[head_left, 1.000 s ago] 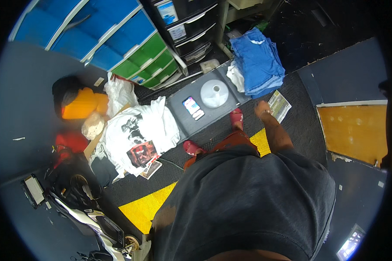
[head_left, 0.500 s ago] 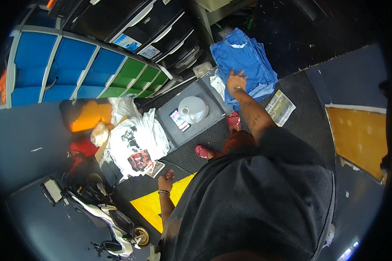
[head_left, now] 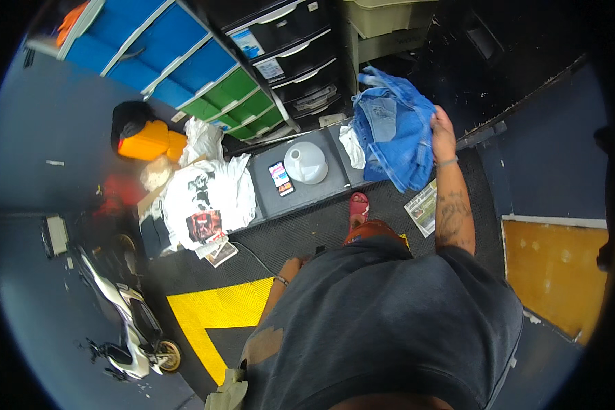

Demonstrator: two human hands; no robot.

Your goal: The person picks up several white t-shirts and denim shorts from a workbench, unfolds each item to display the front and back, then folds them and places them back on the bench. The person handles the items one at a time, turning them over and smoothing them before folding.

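Note:
My right hand (head_left: pixel 443 133) grips the right edge of a blue denim garment (head_left: pixel 398 130), with its fingers closed on the cloth. The denim lies rumpled in a heap at the right end of a grey bench, and part of it is raised. Beside it, to the left, lies a white cloth (head_left: pixel 352 147). Down by my waist is my left hand (head_left: pixel 292 268), partly covered by my dark shirt, so its fingers hardly show. A small dark thing is close to it, too unclear to name.
On the grey bench (head_left: pixel 263 198) are a translucent plastic jug (head_left: pixel 306 162), a phone (head_left: pixel 280 178) and a white printed T-shirt (head_left: pixel 208 198). Drawer units (head_left: pixel 178 51) stand behind. A newspaper (head_left: pixel 422 209) lies on the floor at right; a motorbike (head_left: pixel 126 314) is at lower left.
My right hand has gone from resting on top of the denim to gripping its right edge, and the cloth is now rumpled. My left hand has drawn in toward my waist.

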